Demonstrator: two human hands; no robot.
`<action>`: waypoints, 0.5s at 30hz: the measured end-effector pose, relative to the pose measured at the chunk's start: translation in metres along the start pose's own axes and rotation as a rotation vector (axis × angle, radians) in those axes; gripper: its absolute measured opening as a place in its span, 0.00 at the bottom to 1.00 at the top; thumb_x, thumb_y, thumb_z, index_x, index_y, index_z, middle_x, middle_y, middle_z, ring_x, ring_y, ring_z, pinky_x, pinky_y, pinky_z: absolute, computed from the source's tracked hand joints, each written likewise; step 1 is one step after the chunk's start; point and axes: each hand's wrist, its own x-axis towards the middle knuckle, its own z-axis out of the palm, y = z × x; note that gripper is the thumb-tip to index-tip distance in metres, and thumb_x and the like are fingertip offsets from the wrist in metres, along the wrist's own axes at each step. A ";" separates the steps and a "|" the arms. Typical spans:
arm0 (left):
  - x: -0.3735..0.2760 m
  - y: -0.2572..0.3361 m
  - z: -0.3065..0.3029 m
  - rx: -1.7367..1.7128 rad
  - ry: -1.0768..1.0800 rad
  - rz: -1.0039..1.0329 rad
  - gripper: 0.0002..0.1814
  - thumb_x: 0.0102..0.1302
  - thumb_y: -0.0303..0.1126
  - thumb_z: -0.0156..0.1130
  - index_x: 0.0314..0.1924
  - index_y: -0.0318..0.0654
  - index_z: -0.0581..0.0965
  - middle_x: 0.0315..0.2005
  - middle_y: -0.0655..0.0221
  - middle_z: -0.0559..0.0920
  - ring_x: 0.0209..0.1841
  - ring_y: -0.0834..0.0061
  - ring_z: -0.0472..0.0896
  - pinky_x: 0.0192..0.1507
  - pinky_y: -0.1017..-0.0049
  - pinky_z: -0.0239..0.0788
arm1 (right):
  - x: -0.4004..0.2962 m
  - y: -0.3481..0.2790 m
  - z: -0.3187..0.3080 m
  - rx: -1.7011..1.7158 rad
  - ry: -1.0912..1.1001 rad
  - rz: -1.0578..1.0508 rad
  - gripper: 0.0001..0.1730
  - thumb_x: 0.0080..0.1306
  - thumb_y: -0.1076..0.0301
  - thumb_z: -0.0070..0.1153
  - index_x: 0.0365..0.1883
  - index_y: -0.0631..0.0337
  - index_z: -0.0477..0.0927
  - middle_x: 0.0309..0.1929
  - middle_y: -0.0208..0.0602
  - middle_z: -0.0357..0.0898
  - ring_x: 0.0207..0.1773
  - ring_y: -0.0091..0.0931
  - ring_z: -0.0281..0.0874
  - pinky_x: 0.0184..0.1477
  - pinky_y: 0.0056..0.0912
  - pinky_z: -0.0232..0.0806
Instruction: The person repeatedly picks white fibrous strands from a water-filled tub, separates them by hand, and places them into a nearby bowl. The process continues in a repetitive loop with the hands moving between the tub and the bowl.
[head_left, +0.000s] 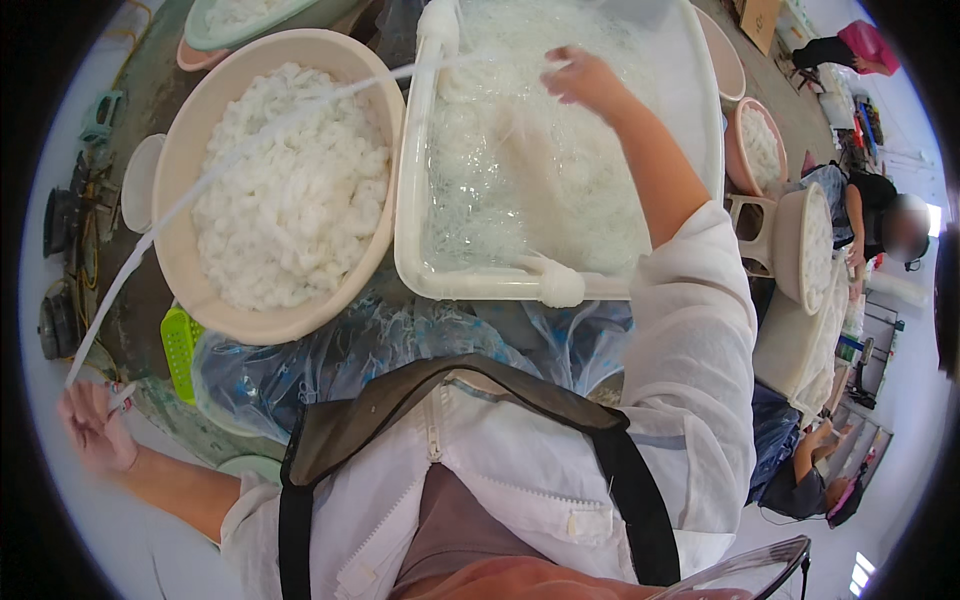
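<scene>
A long white fibrous strand (225, 161) stretches taut across the view, over a cream basin (174, 247). Its lower end is gripped in my left hand (101, 431), raised far out at the left, with something pale at the fingers. Toward the upper end it thins out over a white rectangular tub (409, 225) of water. Above that tub is my right hand (589, 82), blurred, fingers partly curled; whether it holds the strand is unclear. Soft white fibre wads (289, 187) heap inside the basin. Pale fibres (525, 172) show below the water's surface.
White wrapping (561, 285) binds the tub's near rim. Clear plastic sheeting (420, 330) lies before my apron (345, 427). A green plastic basket (178, 352) sits beside the basin. At right, a person (870, 206) works at another basin (791, 240); a pink tub (742, 157) stands nearby.
</scene>
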 end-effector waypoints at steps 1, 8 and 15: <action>-0.003 -0.017 0.014 0.025 -0.043 -0.050 0.15 0.74 0.29 0.44 0.26 0.39 0.62 0.23 0.70 0.59 0.25 0.79 0.56 0.29 0.75 0.49 | -0.003 0.003 0.017 -0.352 -0.095 -0.149 0.27 0.58 0.57 0.64 0.55 0.55 0.77 0.41 0.37 0.84 0.44 0.32 0.82 0.47 0.36 0.73; -0.014 -0.059 0.036 0.065 -0.397 -0.207 0.16 0.79 0.34 0.37 0.31 0.36 0.64 0.24 0.68 0.63 0.25 0.81 0.56 0.29 0.80 0.54 | -0.060 0.014 0.187 -0.888 -0.744 -0.481 0.22 0.56 0.57 0.62 0.51 0.46 0.80 0.46 0.37 0.82 0.50 0.38 0.80 0.48 0.45 0.71; -0.029 -0.075 0.062 0.083 -0.506 -0.252 0.15 0.78 0.35 0.40 0.33 0.36 0.67 0.28 0.68 0.65 0.27 0.79 0.60 0.32 0.78 0.57 | -0.069 -0.064 0.105 -0.045 -0.801 -0.376 0.18 0.58 0.65 0.63 0.48 0.55 0.84 0.33 0.33 0.85 0.34 0.22 0.80 0.40 0.28 0.73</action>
